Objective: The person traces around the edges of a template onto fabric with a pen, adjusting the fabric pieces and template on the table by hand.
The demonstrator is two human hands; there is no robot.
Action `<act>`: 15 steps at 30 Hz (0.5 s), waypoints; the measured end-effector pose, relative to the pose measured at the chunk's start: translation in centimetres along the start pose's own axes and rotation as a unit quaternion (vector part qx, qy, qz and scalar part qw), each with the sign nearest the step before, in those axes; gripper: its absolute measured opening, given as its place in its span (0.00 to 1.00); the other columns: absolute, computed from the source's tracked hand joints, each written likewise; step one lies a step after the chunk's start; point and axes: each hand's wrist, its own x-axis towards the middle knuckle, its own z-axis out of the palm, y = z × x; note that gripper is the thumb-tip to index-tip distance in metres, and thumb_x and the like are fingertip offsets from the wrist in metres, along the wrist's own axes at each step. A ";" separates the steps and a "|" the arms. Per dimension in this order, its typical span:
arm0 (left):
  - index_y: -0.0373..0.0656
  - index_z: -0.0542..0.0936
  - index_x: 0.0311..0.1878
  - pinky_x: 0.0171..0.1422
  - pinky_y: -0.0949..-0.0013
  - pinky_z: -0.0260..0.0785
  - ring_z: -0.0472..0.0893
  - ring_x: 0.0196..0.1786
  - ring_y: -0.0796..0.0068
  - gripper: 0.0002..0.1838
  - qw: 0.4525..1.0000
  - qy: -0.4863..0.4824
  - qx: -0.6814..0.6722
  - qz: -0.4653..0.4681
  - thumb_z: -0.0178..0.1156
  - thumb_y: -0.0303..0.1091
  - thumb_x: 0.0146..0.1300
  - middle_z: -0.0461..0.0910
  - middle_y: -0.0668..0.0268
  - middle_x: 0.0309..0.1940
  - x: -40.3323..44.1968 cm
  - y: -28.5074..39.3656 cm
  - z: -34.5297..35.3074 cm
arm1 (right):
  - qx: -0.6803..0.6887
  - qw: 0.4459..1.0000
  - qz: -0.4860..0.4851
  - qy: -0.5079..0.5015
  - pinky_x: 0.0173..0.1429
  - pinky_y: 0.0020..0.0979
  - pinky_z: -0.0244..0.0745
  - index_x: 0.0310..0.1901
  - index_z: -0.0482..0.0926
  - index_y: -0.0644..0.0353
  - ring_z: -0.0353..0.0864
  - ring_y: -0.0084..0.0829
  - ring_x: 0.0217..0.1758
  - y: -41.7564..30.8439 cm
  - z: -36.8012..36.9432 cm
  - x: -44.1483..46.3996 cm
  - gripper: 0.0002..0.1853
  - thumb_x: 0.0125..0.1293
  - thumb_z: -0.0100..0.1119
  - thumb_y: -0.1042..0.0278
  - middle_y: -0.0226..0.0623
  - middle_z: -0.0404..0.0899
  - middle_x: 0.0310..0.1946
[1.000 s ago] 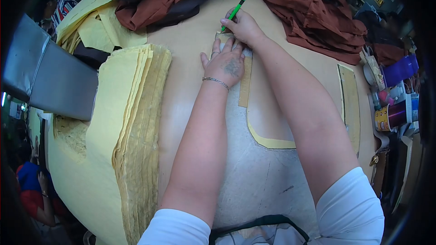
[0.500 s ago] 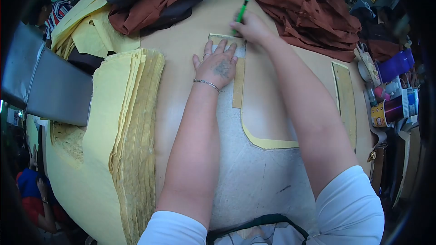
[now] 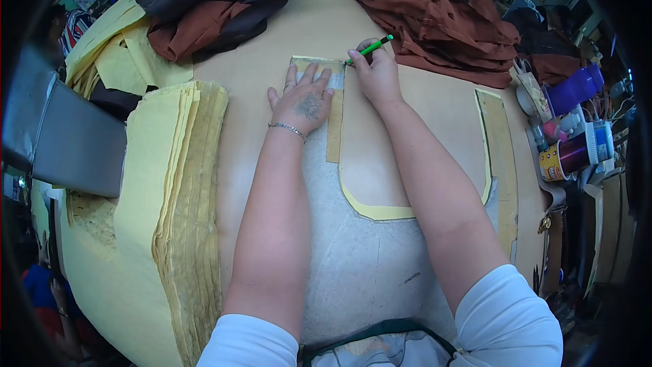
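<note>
My left hand lies flat with spread fingers on the upper end of a grey U-shaped template, whose edges carry tan strips. Beneath the template, a yellow sheet shows along its inner curve. My right hand grips a green pen, its tip at the upper right corner of the template's left arm. The template's right arm extends beyond my right forearm.
A thick stack of yellow sheets lies to the left, beside a grey metal box. Dark and rust cloth and brown cloth lie at the back. Cups stand at the right. Other people are partly visible at the edges.
My right hand has come from above the template's top edge to its right corner, and the pen now leans right. The whole view has shifted, moving the table items left.
</note>
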 end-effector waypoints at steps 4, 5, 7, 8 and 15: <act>0.62 0.57 0.65 0.65 0.37 0.34 0.41 0.71 0.67 0.28 1.000 -0.011 0.003 -0.006 0.42 0.48 0.59 0.45 0.76 0.68 0.2 -0.1 0.0 | -0.088 0.994 -0.055 -0.037 0.35 0.32 0.70 0.32 0.70 0.62 0.76 0.40 0.27 -1.8 -0.8 -2.3 0.08 0.56 0.56 0.68 0.44 0.75 0.23; 0.63 0.56 0.65 0.65 0.37 0.34 0.41 0.71 0.68 0.29 1.000 -0.011 0.007 -0.009 0.43 0.49 0.58 0.45 0.76 0.68 0.2 -0.1 0.0 | -0.074 0.995 -0.055 -0.040 0.35 0.32 0.70 0.32 0.70 0.62 0.76 0.41 0.27 -2.1 -0.8 -2.6 0.08 0.56 0.56 0.68 0.44 0.75 0.24; 0.63 0.56 0.65 0.65 0.37 0.34 0.41 0.71 0.67 0.29 1.000 -0.015 0.007 -0.010 0.44 0.50 0.57 0.45 0.76 0.68 0.4 -0.2 -0.1 | -0.048 0.996 -0.053 -0.045 0.35 0.33 0.70 0.32 0.71 0.62 0.75 0.43 0.28 -2.2 -1.1 -3.1 0.07 0.56 0.56 0.68 0.45 0.75 0.24; 0.63 0.56 0.65 0.65 0.37 0.33 0.41 0.71 0.67 0.30 1.000 -0.018 0.009 -0.008 0.44 0.50 0.57 0.44 0.76 0.68 0.4 -0.1 -0.1 | -0.044 0.997 -0.043 -0.036 0.35 0.34 0.70 0.31 0.71 0.62 0.75 0.43 0.28 -1.9 -1.0 -2.8 0.07 0.56 0.56 0.68 0.45 0.74 0.25; 0.60 0.57 0.65 0.65 0.37 0.34 0.40 0.71 0.66 0.29 1.000 -0.012 -0.008 0.000 0.42 0.49 0.58 0.46 0.75 0.68 0.2 -0.2 -0.1 | -0.115 0.990 -0.061 -0.048 0.36 0.37 0.69 0.31 0.71 0.62 0.74 0.45 0.32 -4.6 -1.2 -5.8 0.06 0.55 0.56 0.70 0.44 0.74 0.28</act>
